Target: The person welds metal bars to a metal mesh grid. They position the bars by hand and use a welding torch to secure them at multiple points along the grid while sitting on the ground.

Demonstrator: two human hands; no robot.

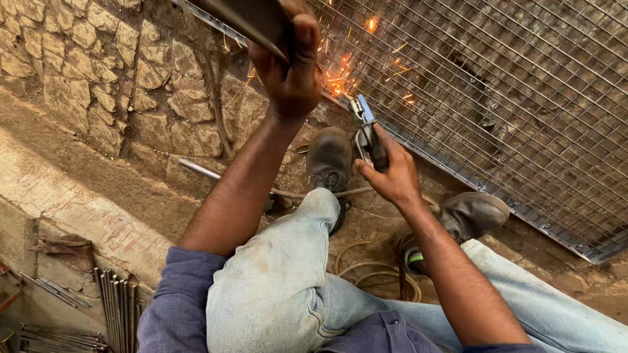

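The right hand (391,175) has its fingers wrapped around a welding electrode holder (366,134), its tip aimed at the frame of a wire mesh panel (497,85) where orange sparks (340,73) fly. The left hand (291,68) grips a dark flat shield (245,18) held up high. Below, dusty boots (329,159) stand on the stone ground (98,85), with cables (366,261) looped nearby.

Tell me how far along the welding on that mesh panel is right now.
Done: the wire mesh panel already sits in its metal frame. In hand: the right hand holds the electrode holder at the frame edge, sparks flying; the left hand grips a dark shield plate. Left: how much of the frame edge remains unwelded cannot be told.
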